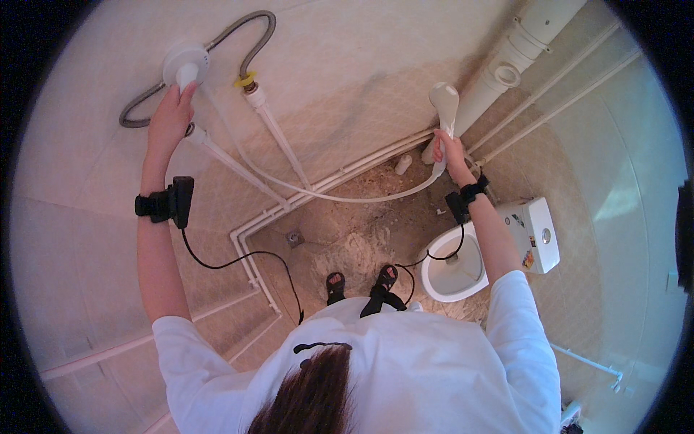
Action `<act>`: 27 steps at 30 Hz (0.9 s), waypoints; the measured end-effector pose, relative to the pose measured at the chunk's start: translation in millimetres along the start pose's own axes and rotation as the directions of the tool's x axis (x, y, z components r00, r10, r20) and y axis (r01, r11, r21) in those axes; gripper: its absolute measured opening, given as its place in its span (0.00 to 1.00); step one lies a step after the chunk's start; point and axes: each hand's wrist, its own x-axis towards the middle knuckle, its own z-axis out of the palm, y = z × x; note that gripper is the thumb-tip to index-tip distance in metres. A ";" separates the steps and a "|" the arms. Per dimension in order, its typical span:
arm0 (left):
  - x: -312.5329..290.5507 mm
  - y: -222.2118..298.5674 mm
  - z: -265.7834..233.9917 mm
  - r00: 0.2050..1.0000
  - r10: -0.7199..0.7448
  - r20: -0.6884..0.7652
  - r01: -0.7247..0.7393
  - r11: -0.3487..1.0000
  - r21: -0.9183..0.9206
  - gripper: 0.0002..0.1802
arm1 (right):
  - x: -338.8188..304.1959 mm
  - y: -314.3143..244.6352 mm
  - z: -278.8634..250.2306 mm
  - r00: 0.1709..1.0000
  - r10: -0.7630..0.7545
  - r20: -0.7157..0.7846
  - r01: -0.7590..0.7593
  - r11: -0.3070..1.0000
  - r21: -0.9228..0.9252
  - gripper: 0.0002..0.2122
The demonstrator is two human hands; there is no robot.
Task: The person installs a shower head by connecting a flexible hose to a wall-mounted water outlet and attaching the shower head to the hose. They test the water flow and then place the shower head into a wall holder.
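My left hand is raised to the wall at the upper left. Its thumb and fingers close on the white lever of a round white shower valve. My right hand is wrapped round the handle of a white shower head, held upright near the far right corner. From the handle a pale shower hose sags leftward in a long curve and rises toward the valve. No water can be made out at the shower head.
Two braided metal hoses join the valve to white wall pipes. A thick white drainpipe stands in the right corner. The white toilet with its cistern is below my right arm. A floor drain lies left of my feet.
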 end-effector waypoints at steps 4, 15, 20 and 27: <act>-3.3 3.6 -1.1 0.998 0.052 -0.043 -0.050 0.998 0.045 0.23 | 3.5 -0.2 10.1 0.999 -0.009 0.037 0.010 1.000 -0.021 0.14; -2.8 17.1 0.6 0.997 -0.063 0.037 0.058 0.992 0.115 0.22 | 25.7 20.0 28.4 0.995 0.035 0.096 -0.024 0.994 -0.109 0.15; -4.5 16.4 -0.9 0.996 -0.077 0.036 0.073 0.992 0.107 0.22 | 28.6 28.6 41.8 0.991 0.038 0.126 -0.010 0.976 -0.217 0.16; -8.5 17.8 1.5 1.000 -0.020 0.001 0.020 1.000 0.024 0.23 | 42.3 45.2 60.2 0.975 -0.209 -0.079 0.159 0.897 -0.413 0.14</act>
